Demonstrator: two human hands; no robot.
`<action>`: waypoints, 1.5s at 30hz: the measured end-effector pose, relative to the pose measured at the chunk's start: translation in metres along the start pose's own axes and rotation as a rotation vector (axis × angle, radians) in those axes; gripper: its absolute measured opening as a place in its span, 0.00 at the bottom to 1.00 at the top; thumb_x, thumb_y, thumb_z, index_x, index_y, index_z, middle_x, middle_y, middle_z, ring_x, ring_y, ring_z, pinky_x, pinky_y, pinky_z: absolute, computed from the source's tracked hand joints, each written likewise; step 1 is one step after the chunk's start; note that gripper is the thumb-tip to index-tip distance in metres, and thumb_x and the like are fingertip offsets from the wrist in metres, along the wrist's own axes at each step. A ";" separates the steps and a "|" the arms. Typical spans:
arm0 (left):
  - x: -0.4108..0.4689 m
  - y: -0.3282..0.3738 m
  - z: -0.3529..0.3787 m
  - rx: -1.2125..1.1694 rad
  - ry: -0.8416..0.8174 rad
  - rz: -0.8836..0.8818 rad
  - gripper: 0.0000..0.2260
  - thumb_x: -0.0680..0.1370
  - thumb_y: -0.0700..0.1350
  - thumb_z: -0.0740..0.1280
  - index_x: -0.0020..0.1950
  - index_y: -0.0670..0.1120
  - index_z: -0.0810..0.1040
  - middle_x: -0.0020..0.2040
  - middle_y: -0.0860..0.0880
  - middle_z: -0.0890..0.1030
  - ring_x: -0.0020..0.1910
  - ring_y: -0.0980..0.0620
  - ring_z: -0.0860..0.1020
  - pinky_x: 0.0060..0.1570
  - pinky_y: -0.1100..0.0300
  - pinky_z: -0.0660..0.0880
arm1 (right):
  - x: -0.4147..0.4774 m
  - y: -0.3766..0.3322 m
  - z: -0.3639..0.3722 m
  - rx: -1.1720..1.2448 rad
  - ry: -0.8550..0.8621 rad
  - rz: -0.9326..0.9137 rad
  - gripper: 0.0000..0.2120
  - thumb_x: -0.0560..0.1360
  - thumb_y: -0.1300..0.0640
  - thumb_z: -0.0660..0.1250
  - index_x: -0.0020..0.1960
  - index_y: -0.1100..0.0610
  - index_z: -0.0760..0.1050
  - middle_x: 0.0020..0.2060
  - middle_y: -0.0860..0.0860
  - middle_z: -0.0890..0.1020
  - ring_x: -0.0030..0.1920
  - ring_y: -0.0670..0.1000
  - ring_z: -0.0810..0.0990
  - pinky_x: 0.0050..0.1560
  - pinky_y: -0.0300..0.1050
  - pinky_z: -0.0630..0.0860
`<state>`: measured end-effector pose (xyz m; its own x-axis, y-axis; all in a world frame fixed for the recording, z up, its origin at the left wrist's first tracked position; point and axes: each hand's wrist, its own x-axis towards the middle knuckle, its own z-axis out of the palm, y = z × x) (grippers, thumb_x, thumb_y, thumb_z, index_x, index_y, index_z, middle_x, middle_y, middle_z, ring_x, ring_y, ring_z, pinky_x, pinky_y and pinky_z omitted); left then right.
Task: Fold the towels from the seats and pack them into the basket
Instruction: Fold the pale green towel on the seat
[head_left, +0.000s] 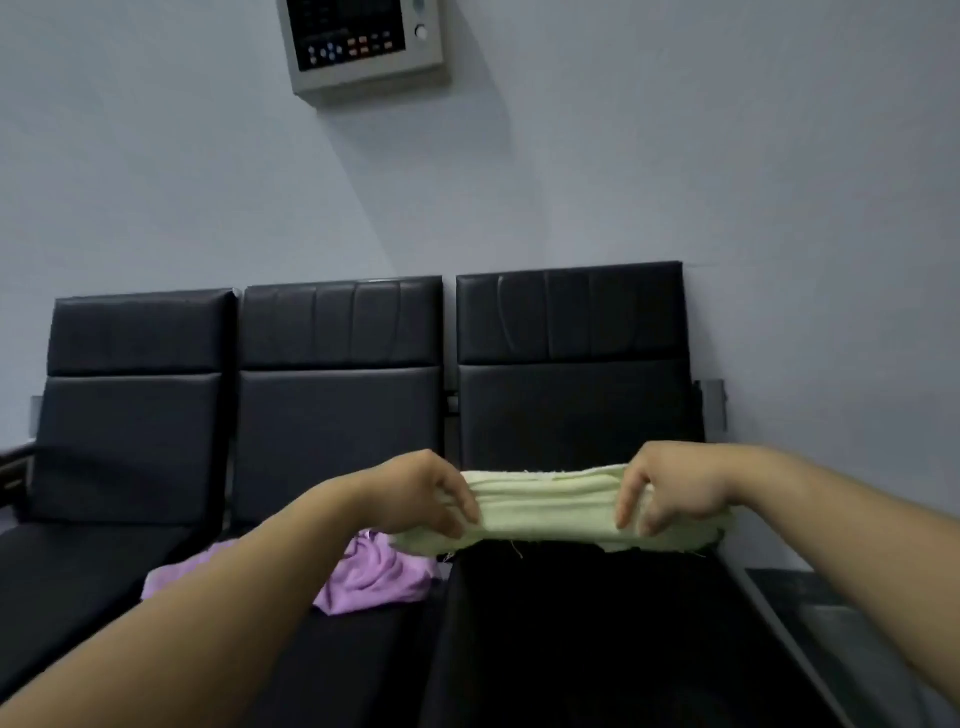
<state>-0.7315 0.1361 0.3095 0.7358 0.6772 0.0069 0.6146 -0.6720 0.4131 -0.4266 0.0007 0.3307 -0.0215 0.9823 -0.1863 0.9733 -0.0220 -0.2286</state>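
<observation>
1. Wall (727, 156): plain, pale grey-blue, directly behind the right seat.
2. Right seat (571, 395): black padded, backrest against the wall. Using it as the reference point. Its cushion is very dark in this shot, so no detail can be made out.
3. Middle seat (337, 410): same black type, immediately left of the right seat with a narrow gap between them.
4. Left seat (130, 415): same type, two places left of the right seat, at the end of the row.
5. Dark ledge (831, 603): flat surface just right of the right seat, at about cushion level.
6. Green towel (550, 506): pale green, bunched into a long horizontal band. It's held in the air over the right seat's cushion, in front of the lower backrest. It's stretched between both hands, and its left end reaches over the gap toward the middle seat. Loose threads hang from the bottom edge.
7. Purple towel (379, 571): crumpled and unfolded on the middle seat's cushion, left of the right seat. The left forearm partly hides it.
8. Wall panel (363, 41): grey box with a dark screen, coloured buttons and a knob. It's mounted high on the wall, above and left of the right seat.
9. Left hand (421, 488): palm down, fingers curled over the green towel's left end, gripping it.
10. Right hand (670, 486): palm down, fingers and thumb clamped on the green towel's right end, over the right seat.
</observation>
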 end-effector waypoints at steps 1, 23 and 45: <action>-0.007 -0.005 0.017 -0.037 -0.096 -0.016 0.09 0.71 0.47 0.79 0.45 0.61 0.86 0.43 0.63 0.82 0.44 0.64 0.79 0.47 0.69 0.75 | -0.006 -0.002 0.015 0.029 -0.117 0.019 0.11 0.72 0.52 0.77 0.46 0.35 0.85 0.53 0.36 0.79 0.53 0.42 0.78 0.52 0.35 0.74; 0.003 -0.096 0.199 -0.405 -0.480 -0.206 0.13 0.75 0.36 0.75 0.57 0.49 0.85 0.40 0.59 0.83 0.38 0.60 0.80 0.41 0.65 0.77 | 0.048 0.080 0.222 0.582 -0.249 0.260 0.11 0.71 0.58 0.78 0.47 0.42 0.86 0.46 0.50 0.85 0.38 0.49 0.84 0.38 0.42 0.81; 0.044 -0.151 0.205 -0.260 -0.023 -0.369 0.01 0.77 0.48 0.70 0.46 0.52 0.81 0.42 0.54 0.84 0.37 0.58 0.79 0.38 0.63 0.76 | 0.122 0.089 0.235 0.797 0.211 0.337 0.03 0.76 0.47 0.75 0.44 0.45 0.86 0.45 0.44 0.87 0.49 0.48 0.85 0.54 0.49 0.83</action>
<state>-0.7337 0.2054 0.0610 0.4891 0.8484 -0.2027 0.7470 -0.2874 0.5994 -0.3962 0.0747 0.0627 0.3559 0.9125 -0.2017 0.4704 -0.3614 -0.8051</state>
